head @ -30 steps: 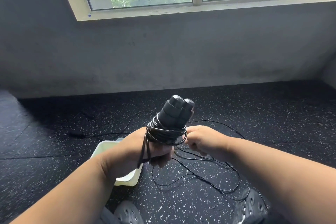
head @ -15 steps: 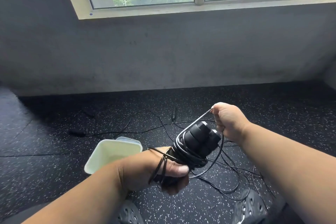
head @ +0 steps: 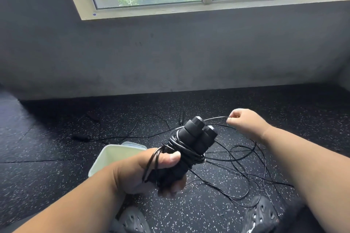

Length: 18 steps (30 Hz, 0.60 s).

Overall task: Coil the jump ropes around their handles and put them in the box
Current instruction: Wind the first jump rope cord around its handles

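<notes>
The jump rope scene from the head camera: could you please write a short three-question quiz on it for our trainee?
1. True or false: the left hand holds both black handles together.
2. What does the right hand pinch: (a) the box, (b) the cord, (c) a handle?
3. Where is the pale box?

Key:
1. True; cord is already coiled around the handles.
2. (b): it pinches the black cord, which runs over to the handles.
3. On the speckled floor, behind the left hand, with loose cord still lying to its right.
</notes>
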Available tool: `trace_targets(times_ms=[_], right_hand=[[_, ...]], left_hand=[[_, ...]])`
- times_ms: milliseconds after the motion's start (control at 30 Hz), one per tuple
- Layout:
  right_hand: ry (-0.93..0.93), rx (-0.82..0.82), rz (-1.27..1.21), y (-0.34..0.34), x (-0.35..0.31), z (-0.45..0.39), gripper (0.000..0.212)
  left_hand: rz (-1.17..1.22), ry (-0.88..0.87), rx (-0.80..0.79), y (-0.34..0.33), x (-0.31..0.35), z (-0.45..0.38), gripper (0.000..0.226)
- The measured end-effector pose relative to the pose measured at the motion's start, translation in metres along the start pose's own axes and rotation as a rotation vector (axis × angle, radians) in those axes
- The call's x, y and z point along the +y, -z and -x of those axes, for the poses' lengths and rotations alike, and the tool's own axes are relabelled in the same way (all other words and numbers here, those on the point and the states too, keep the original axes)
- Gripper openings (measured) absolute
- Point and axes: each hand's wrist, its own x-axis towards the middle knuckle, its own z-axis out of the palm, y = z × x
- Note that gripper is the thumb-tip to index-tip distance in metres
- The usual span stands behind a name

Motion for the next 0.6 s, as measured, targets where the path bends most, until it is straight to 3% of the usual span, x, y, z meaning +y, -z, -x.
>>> trace_targets(times_ms=[33,133,233,333,467,533,600], right_hand=[[0.001,-0.123,0.029,-0.005,-0.003,0.002,0.012],[0.237,-0.442,0.028,-0.02,-0.029,0.019,0.066],[0.486,-0.643,-0.131,-0.029,-0.068,0.05,0.091],[0.607,-0.698,-0.261,-0.026,-0.093,0.07,0.089],[0.689,-0.738,-0.331,-0.015,-0.105,0.084,0.056],[0.666,-0.72,-0.386,-0.013,-0.105,0.085,0.062],[0.622,-0.716,-0.412,-0.01,-0.102,0.081,0.081]], left_hand=[[0.001,-0.02,-0.061,0.005,0.001,0.001,0.088],[-0.007,0.021,-0.091,0.001,0.002,0.001,0.066],[-0.015,0.076,-0.132,-0.001,0.0,-0.004,0.082],[0.001,0.085,-0.184,0.003,-0.007,-0.005,0.095],[0.069,0.012,-0.173,0.009,-0.01,-0.004,0.065],[0.099,0.032,-0.208,0.007,-0.01,-0.006,0.053],[0.158,0.053,-0.286,0.004,-0.009,-0.006,0.046]])
